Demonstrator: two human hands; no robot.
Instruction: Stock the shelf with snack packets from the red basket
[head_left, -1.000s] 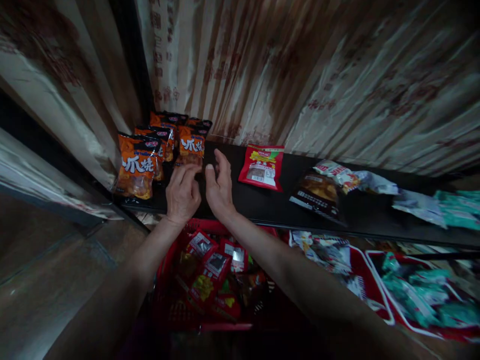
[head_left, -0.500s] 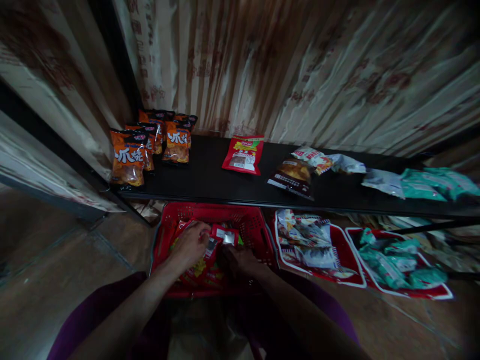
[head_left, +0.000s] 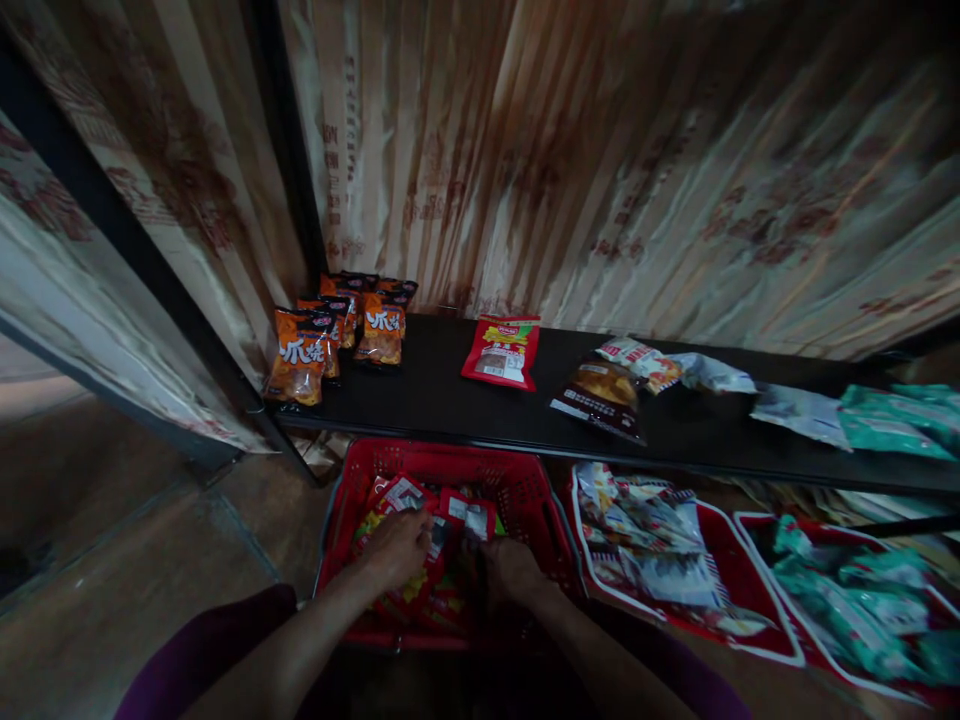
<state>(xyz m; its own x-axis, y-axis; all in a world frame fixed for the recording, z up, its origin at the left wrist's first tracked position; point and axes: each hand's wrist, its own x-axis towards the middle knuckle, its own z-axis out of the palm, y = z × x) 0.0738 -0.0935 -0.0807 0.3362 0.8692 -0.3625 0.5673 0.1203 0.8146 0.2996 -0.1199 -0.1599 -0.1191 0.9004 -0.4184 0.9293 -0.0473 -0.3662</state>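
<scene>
Both my hands are down inside a red plastic basket (head_left: 525, 470) that holds several red and yellow snack bags (head_left: 379, 525). My left hand (head_left: 405, 548) is closed, its fingers pinching the edge of a red bag in the middle of the pile. Beside it, my right hand (head_left: 514, 572) closes at the lower corner of another red snack bag (head_left: 469, 515), whose silvery label side faces up. Its fingertips are dark and partly hidden. On the black shelf (head_left: 435, 400) above, a matching red bag (head_left: 501, 352) leans back on its own.
Orange snack bags (head_left: 300, 360) stand in rows at the shelf's left end. A brown bag (head_left: 600, 395), white bags (head_left: 712, 373) and green bags (head_left: 896, 420) lie further right. Two more baskets, one with white-blue bags (head_left: 652, 540), one with green bags (head_left: 855, 600), sit on the floor.
The view has tilted, so shelf and baskets appear lower and further right. Both hands stay in the basket, and the red bags between them have shifted slightly.
</scene>
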